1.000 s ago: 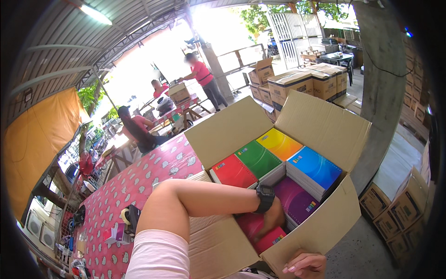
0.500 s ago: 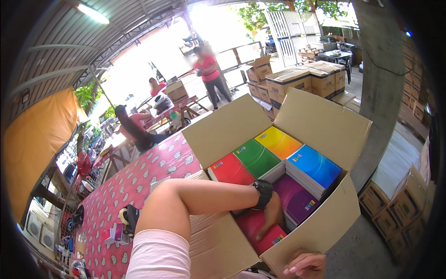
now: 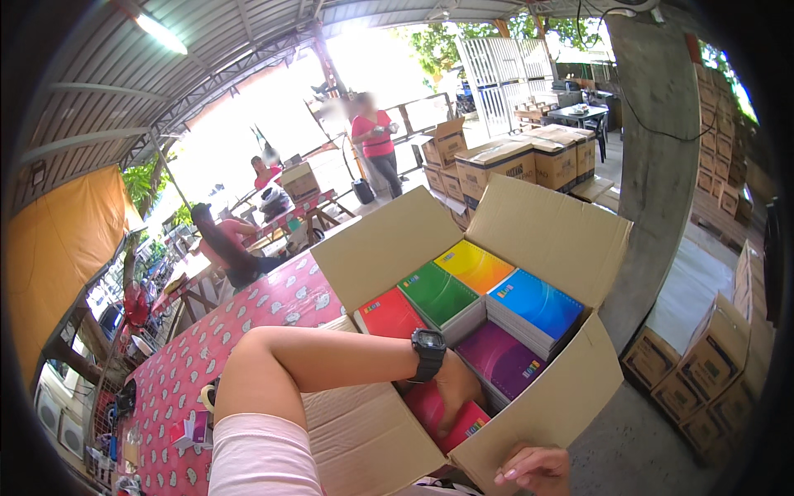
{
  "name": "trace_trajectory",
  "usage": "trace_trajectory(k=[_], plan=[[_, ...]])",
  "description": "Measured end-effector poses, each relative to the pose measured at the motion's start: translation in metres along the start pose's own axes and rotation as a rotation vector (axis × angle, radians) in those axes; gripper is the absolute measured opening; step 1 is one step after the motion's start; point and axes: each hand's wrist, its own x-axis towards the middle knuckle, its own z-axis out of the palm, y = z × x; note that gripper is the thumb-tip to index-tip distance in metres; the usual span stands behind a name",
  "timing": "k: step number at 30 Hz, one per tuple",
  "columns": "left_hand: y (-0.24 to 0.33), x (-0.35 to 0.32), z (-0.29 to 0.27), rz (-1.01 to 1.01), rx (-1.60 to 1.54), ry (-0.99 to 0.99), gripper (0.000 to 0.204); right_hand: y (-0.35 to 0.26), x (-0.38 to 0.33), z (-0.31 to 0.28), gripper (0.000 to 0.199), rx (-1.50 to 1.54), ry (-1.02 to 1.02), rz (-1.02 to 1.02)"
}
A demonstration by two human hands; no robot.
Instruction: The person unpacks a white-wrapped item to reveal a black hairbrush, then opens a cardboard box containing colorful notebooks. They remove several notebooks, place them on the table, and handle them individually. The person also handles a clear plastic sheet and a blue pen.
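An open cardboard carton [image 3: 550, 388] stands before me with its flaps folded out. Inside are stacks of spiral notebooks: green [image 3: 438, 291], yellow [image 3: 473, 264], blue [image 3: 536, 302] and purple [image 3: 500, 355], plus a red stack [image 3: 389, 312] at the far left. My left hand [image 3: 459, 387], with a black watch on its wrist, reaches down into the near corner. It grips another red notebook stack [image 3: 423, 405], thumb across the cover; its other fingers are mostly hidden. Beside the near right flap, my right hand [image 3: 538, 469] is loosely open, fingers apart, holding nothing.
A table with a pink patterned cover [image 3: 178, 372] extends left, bearing a few small notebooks [image 3: 192, 430]. Closed cartons [image 3: 496, 169] are stacked beyond the box, more cartons [image 3: 703, 364] at right near a concrete pillar [image 3: 653, 165]. Several people work at the back left.
The view has shifted, so the carton appears farther left. My left hand stays on the near red stack, and my right hand remains by the flap. A standing person in the background has turned.
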Motion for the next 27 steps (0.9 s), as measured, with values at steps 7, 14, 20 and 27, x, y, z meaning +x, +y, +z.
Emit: trace_trajectory(k=[7,14,20,27], plan=[[0.009,-0.01,0.003,-0.046,0.142,0.123,0.087,0.003,-0.001,-0.001,0.011,-0.023,-0.015,0.006],[0.01,-0.016,0.009,-0.013,0.135,0.217,0.078,0.008,-0.006,0.0,0.014,0.122,0.031,0.025],[0.011,-0.018,0.012,-0.014,0.143,0.265,0.077,0.012,-0.009,-0.003,0.013,0.094,0.04,0.001],[0.012,-0.018,0.01,-0.008,0.106,0.245,0.085,0.014,-0.004,0.0,0.011,-0.05,0.099,-0.091]])
